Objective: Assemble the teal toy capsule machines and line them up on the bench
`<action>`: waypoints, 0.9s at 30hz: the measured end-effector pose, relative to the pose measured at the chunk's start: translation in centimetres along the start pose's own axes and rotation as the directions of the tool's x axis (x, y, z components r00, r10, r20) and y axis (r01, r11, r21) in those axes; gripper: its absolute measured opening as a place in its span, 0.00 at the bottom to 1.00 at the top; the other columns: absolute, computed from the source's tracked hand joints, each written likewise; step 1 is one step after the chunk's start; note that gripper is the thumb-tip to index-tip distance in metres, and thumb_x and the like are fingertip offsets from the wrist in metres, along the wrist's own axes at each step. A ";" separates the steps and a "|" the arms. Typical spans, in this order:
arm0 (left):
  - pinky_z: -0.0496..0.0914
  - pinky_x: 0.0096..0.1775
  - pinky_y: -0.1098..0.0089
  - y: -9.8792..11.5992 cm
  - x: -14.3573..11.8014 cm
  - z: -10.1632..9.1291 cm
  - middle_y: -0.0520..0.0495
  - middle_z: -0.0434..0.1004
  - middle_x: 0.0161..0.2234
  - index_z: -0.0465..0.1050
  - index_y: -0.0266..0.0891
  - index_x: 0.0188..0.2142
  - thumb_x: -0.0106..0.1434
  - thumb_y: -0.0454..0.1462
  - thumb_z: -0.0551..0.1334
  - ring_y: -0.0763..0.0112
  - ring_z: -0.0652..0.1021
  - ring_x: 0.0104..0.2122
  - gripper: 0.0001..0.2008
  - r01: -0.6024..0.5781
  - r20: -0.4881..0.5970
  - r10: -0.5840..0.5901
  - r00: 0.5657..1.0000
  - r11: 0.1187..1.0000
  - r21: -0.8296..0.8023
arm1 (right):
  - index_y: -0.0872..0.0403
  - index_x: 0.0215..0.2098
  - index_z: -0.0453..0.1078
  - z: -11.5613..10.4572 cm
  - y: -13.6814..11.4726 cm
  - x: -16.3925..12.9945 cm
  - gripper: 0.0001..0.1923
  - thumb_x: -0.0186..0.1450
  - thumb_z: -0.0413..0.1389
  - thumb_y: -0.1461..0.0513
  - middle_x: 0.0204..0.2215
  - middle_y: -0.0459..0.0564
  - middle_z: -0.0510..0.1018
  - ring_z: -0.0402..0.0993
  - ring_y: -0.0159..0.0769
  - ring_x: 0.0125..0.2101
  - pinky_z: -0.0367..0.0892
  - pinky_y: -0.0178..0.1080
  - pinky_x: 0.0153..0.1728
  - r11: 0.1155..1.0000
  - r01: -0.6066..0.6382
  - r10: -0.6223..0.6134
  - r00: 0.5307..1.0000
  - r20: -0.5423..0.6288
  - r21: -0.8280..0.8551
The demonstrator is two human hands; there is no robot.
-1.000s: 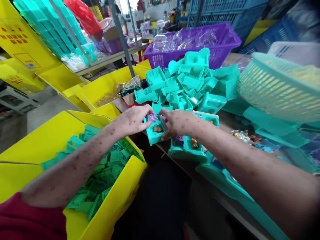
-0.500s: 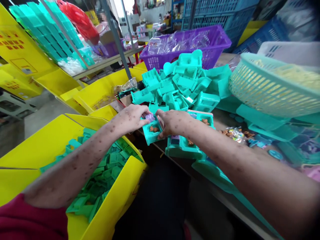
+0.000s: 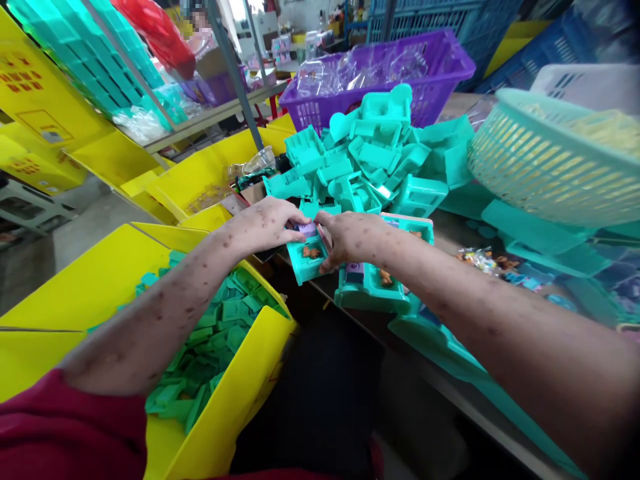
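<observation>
My left hand (image 3: 267,225) and my right hand (image 3: 353,237) both grip a small teal plastic tray (image 3: 310,261) at the table's front edge. The tray holds a little brown figure (image 3: 311,252) and a purple piece (image 3: 306,230) under my fingertips. Just right of it lies a second teal tray (image 3: 370,290) with a purple piece and a brown figure in it, partly under my right wrist. Behind my hands rises a pile of empty teal trays (image 3: 370,160).
A yellow bin (image 3: 235,393) of green flat parts stands at lower left. A purple basket (image 3: 440,57) with clear plastic shells sits behind the pile, a teal round basket (image 3: 555,167) at right. Small wrapped pieces (image 3: 483,261) lie on the table. A person is far back.
Both hands stay on the small teal tray; my fingers have closed in over the purple piece at its far end. The view has shifted slightly.
</observation>
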State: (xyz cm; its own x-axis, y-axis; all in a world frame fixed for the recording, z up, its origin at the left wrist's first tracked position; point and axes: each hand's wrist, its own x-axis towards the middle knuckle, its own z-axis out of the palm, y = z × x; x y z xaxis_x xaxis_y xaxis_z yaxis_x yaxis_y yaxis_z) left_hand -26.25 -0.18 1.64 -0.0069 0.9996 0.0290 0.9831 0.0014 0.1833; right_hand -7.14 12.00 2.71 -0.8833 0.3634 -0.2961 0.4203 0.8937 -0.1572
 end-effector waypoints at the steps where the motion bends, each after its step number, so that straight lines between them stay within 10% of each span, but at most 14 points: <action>1: 0.73 0.46 0.64 -0.2 -0.1 -0.1 0.45 0.89 0.45 0.87 0.47 0.54 0.69 0.50 0.67 0.58 0.85 0.44 0.19 -0.010 0.007 0.011 1.000 0.999 -0.033 | 0.48 0.69 0.65 0.0 0.0 0.0 0.48 0.58 0.77 0.45 0.58 0.58 0.83 0.80 0.59 0.58 0.75 0.48 0.49 1.000 -0.004 0.004 1.000 0.004 -0.001; 10: 0.76 0.50 0.64 -1.8 -0.9 2.1 0.45 0.89 0.47 0.88 0.42 0.50 0.66 0.57 0.71 0.60 0.83 0.47 0.25 0.175 0.022 -0.208 0.978 0.759 -0.628 | 0.49 0.74 0.59 0.2 0.4 0.8 0.56 0.55 0.78 0.48 0.53 0.57 0.85 0.82 0.58 0.53 0.73 0.45 0.45 0.999 -0.001 -0.001 0.999 0.048 0.039; 16: 0.77 0.43 0.66 -2.5 0.8 2.4 0.45 0.86 0.43 0.80 0.41 0.44 0.54 0.49 0.80 0.65 0.83 0.43 0.23 0.414 0.286 -0.325 0.901 0.454 -0.789 | 0.48 0.73 0.60 1.1 1.2 1.8 0.55 0.55 0.77 0.47 0.49 0.54 0.86 0.83 0.55 0.47 0.69 0.44 0.38 0.998 0.047 -0.048 0.998 0.030 0.033; 27: 0.78 0.39 0.68 -2.6 0.3 1.7 0.48 0.84 0.39 0.83 0.42 0.40 0.48 0.53 0.82 0.62 0.82 0.43 0.26 0.384 0.273 -0.280 0.920 0.516 -0.766 | 0.50 0.76 0.59 0.8 0.5 0.6 0.52 0.59 0.72 0.50 0.49 0.56 0.86 0.84 0.54 0.48 0.71 0.44 0.40 0.997 0.075 -0.075 0.996 0.039 0.000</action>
State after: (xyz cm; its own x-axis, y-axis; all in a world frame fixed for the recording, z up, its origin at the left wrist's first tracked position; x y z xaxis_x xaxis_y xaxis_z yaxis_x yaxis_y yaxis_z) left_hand -28.49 0.13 -0.53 -0.2312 0.9278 -0.2928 0.3648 0.3617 0.8580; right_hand -7.32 12.43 1.75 -0.9035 0.2848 -0.3203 0.3530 0.9184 -0.1789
